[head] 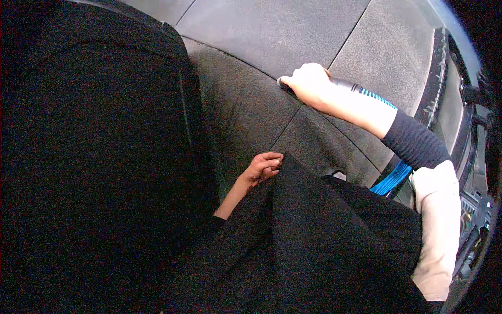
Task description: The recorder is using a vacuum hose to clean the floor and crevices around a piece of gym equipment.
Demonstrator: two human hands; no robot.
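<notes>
My right hand (310, 80) grips the dark tubular handle (345, 83) of what looks like a vacuum hose. Its rounded end (281, 82) shows just beyond my fingers, close over a grey textured floor (270, 35) divided into large panels by dark seams. Behind the handle runs a ribbed blue hose (378, 98), partly covered by my forearm; it shows again lower down as a thicker-looking blue length (392, 178). My left hand (266, 167) rests with curled fingers against the dark cloth over my leg (313, 219). Whether it pinches the cloth is unclear.
A large dark padded form (98, 137) fills the left side, its details lost in shadow. Along the right runs a scuffed black edge trim (435, 82), with darker fittings beyond it. A small pale object (339, 175) shows beside my leg.
</notes>
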